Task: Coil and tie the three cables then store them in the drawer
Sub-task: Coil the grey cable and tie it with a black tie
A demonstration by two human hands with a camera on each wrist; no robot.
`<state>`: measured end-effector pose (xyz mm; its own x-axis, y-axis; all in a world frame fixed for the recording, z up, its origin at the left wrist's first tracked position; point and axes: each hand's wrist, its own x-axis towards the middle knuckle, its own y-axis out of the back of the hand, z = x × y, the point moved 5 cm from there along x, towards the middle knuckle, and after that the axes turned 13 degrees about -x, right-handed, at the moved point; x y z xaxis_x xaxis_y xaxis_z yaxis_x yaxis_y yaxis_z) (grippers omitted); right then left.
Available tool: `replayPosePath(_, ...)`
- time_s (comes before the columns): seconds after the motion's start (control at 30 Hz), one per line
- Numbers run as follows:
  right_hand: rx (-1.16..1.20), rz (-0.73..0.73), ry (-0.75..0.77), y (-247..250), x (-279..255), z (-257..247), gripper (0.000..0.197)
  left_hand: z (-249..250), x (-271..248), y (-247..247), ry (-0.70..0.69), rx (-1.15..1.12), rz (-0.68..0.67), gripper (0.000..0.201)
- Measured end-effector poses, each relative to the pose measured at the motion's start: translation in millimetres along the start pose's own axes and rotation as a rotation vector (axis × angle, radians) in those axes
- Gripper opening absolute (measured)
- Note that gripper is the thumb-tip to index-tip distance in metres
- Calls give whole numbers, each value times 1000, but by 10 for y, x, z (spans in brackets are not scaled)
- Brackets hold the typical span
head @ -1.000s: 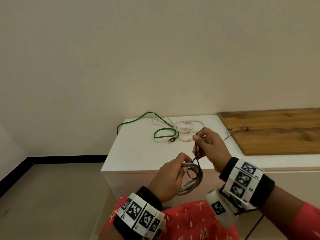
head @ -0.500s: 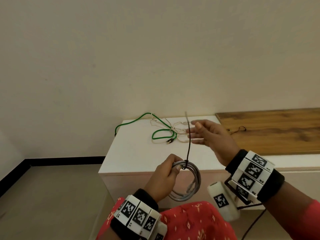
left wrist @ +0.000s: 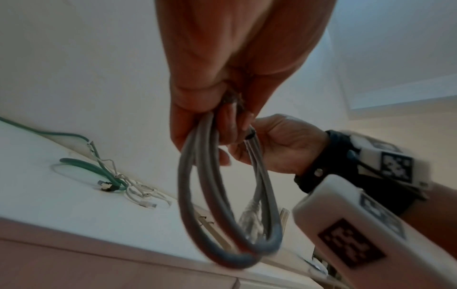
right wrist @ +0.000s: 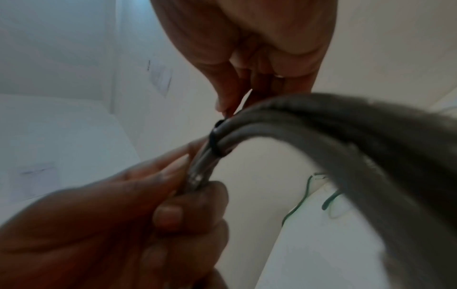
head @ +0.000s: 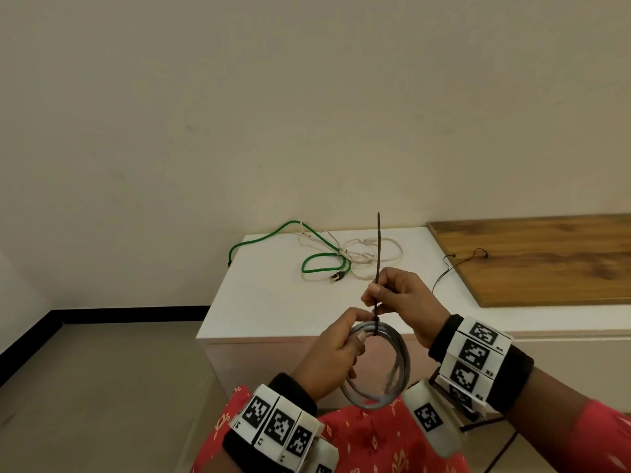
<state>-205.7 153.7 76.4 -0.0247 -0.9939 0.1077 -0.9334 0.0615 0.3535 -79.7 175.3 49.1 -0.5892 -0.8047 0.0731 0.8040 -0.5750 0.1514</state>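
A grey cable coil (head: 396, 373) hangs in front of the white cabinet, gripped at its top by my left hand (head: 336, 353). A thin black tie (head: 378, 254) loops round the coil's top and sticks straight up. My right hand (head: 392, 295) pinches the tie just above the coil. The left wrist view shows the coil (left wrist: 210, 205) hanging from curled fingers (left wrist: 195, 121). In the right wrist view the tie's loop (right wrist: 215, 140) wraps the grey strands. A green cable (head: 317, 254) and a white cable (head: 372, 254) lie tangled and loose on the cabinet top.
The white cabinet (head: 273, 302) stands against the wall, with a wooden board (head: 532, 261) on its right part. A thin black wire (head: 457, 264) lies across the board's left edge. Bare floor lies to the left.
My right hand had let go of the tie and opened over the cabinet. It has come back and pinches the tie just above the coil. The left hand kept its grip.
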Motion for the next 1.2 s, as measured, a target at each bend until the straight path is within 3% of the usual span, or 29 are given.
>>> replayPosePath(0.17, -47, 92, 18, 82, 31, 9, 26, 8, 19, -35, -37, 126, 91, 17)
replayPosePath(0.33, -242, 136, 198, -64, -96, -189, 27, -63, 133, 27, 8, 133, 259, 15)
replayPosePath(0.47, -474, 235, 367, -206, -220, -272, 39, -102, 186, 68, 39, 96, 347, 22)
replayPosePath(0.67, -551, 240, 488, -332, -330, -250, 15, -179, 157, 70, 48, 53, 390, 39)
replayPosePath(0.83, -553, 209, 492, -412, -393, -188, 27, -295, 148, 68, 60, 98, 365, 31)
replayPosePath(0.93, -554, 183, 448, -432, -366, -161, 28, -286, 78, 86, 70, 13, 330, 35)
replayPosePath(1.0, -449, 149, 326, -361, -252, -159, 36, -296, 59, 144, 89, -8, 325, 30)
replayPosePath(1.1, -247, 107, 172, -226, -103, -176, 12, -300, 84, 284, 117, -90, 360, 27)
replayPosePath(1.2, -342, 39, 21, -166, -11, 2, 33, -261, 99, 466, 150, -182, 400, 25)
